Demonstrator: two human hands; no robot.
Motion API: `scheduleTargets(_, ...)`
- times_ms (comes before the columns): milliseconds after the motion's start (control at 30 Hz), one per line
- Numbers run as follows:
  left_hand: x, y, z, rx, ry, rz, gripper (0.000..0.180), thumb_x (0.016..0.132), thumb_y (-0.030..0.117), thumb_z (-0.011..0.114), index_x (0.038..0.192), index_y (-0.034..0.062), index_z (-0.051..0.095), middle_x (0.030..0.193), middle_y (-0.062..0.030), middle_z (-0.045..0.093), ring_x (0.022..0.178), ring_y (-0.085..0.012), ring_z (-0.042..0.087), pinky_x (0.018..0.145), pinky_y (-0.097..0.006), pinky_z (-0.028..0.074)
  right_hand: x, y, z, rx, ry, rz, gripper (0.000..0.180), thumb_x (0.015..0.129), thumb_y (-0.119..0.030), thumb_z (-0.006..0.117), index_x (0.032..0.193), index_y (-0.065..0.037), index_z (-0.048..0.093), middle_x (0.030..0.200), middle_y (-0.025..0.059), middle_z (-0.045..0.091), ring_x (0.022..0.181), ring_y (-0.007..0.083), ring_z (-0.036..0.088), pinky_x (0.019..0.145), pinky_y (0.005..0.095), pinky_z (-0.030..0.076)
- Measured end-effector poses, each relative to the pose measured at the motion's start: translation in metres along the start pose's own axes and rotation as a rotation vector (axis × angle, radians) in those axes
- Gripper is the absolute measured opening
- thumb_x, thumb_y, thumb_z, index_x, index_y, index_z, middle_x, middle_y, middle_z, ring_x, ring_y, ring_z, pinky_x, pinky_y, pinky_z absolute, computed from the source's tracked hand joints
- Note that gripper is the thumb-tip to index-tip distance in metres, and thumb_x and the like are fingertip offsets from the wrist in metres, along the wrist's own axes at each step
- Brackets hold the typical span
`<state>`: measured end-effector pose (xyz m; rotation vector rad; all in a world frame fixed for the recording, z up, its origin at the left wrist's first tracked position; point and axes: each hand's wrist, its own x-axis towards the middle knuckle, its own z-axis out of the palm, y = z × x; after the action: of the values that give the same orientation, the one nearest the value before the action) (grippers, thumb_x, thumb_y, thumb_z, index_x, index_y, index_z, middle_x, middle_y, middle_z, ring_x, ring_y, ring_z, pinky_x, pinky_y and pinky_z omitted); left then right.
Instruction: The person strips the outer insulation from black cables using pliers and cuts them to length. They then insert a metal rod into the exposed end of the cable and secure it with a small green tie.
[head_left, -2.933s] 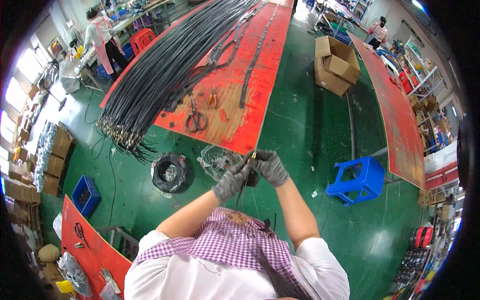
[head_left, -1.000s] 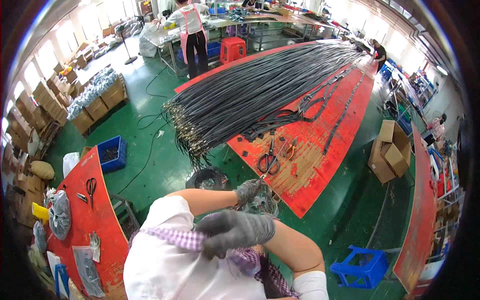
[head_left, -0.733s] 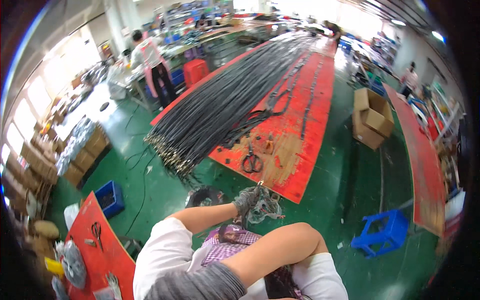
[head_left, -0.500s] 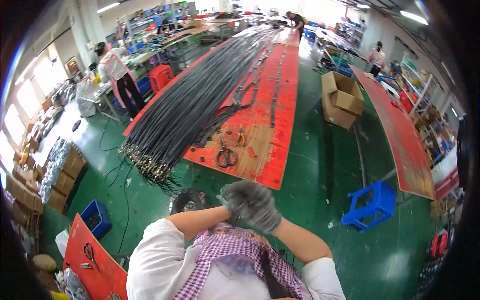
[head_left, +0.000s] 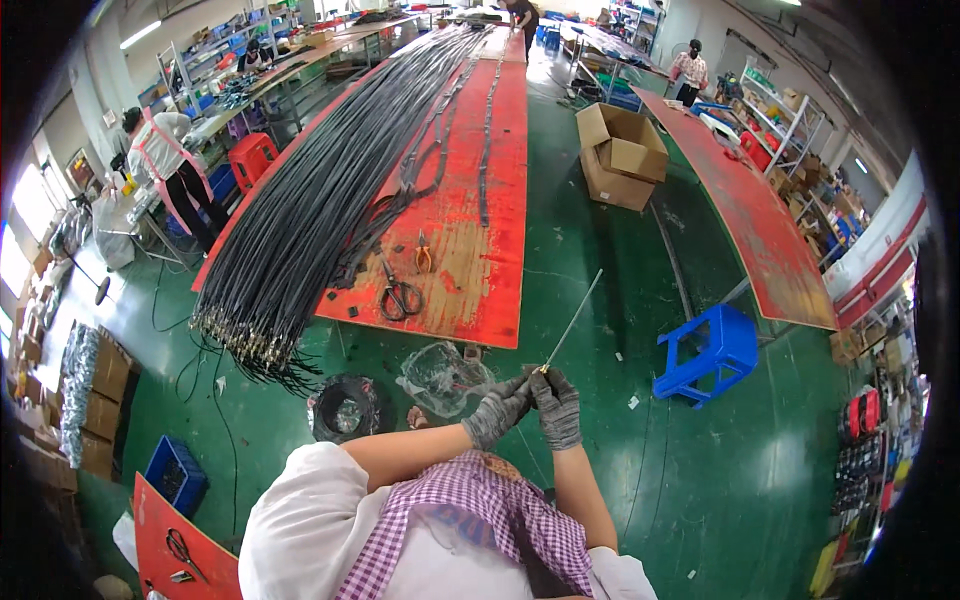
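In front of my chest, both hands wear grey knitted gloves. My right hand (head_left: 556,408) is closed around the base of a thin, straight, pale grey rod (head_left: 574,319), which slants up and away to the right. A small brass-coloured piece (head_left: 542,369) shows at the fingertips. My left hand (head_left: 499,413) meets it from the left with its fingers pressed together; what they pinch is hidden. Beyond my hands, a large bundle of black cables (head_left: 310,215) with brass-coloured ends runs along the long red table. Black-handled scissors (head_left: 401,298) and orange-handled pliers (head_left: 424,254) lie at its near end.
The red table (head_left: 490,270) ends just ahead. On the green floor are a clear plastic bag (head_left: 445,378), a black coil (head_left: 350,408), a blue stool (head_left: 708,356), an open carton (head_left: 620,155) and a blue crate (head_left: 177,477). Another red board (head_left: 740,215) stands right. Several people work farther off.
My hands, overlapped and blurred before, now sit side by side with fingertips meeting, and the thin rod has come into view. The whole view has shifted, putting the table farther left and higher.
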<state>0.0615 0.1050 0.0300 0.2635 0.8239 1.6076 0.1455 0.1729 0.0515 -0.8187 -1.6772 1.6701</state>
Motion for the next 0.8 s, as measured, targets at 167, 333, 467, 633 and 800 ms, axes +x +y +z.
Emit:
scheduleTargets(167,0.009,-0.031,-0.051,-0.04,0.002,0.196,0.032,0.082,0.007,0.043,0.114,0.0058,0.041,0.087,0.0041,0.05,0.073,-0.0045,0.047,0.061,-0.015,0.039,0.0,-0.001,0.012,-0.078,-0.129,-0.056,0.017,0.077,-0.018,0.052,0.081,-0.002,0.057,0.07,0.0048,0.053,0.059,0.0109,0.047,0.052,0.0248,0.038)
scheduleTargets(333,-0.027,-0.002,-0.038,0.417,0.035,0.322,0.036,0.083,0.005,0.041,0.118,0.0053,0.037,0.096,0.0021,0.047,0.082,-0.0057,0.047,0.067,-0.015,0.038,-0.004,-0.016,0.027,0.012,-0.202,0.059,0.017,0.076,-0.019,0.053,0.079,-0.003,0.057,0.065,0.0022,0.052,0.057,0.0087,0.045,0.049,0.0234,0.036)
scheduleTargets(467,-0.035,-0.003,-0.055,0.221,-0.032,0.28,0.037,0.082,0.002,0.04,0.119,0.0046,0.035,0.099,0.0008,0.047,0.087,-0.0077,0.047,0.073,-0.015,0.037,-0.002,-0.014,0.041,-0.177,-0.203,-0.158,0.016,0.078,-0.019,0.051,0.076,-0.003,0.056,0.061,0.0024,0.051,0.055,0.0108,0.046,0.049,0.0236,0.037)
scheduleTargets(633,-0.036,-0.016,-0.058,0.105,0.035,0.389,0.031,0.083,0.004,0.041,0.114,0.0054,0.039,0.097,-0.0009,0.048,0.084,-0.0064,0.046,0.072,-0.018,0.039,-0.006,-0.001,0.055,-0.288,-0.093,-0.316,0.018,0.078,-0.017,0.049,0.074,-0.001,0.055,0.064,0.0095,0.052,0.058,0.0166,0.05,0.053,0.0256,0.039)
scheduleTargets(800,-0.046,-0.002,-0.048,0.164,0.113,0.294,0.03,0.083,0.007,0.041,0.113,0.0049,0.04,0.098,-0.0011,0.048,0.083,-0.0073,0.046,0.073,-0.019,0.04,-0.001,0.003,0.057,-0.339,-0.114,-0.422,0.018,0.079,-0.017,0.049,0.076,0.0,0.056,0.066,0.0075,0.052,0.06,0.0135,0.05,0.053,0.0254,0.039)
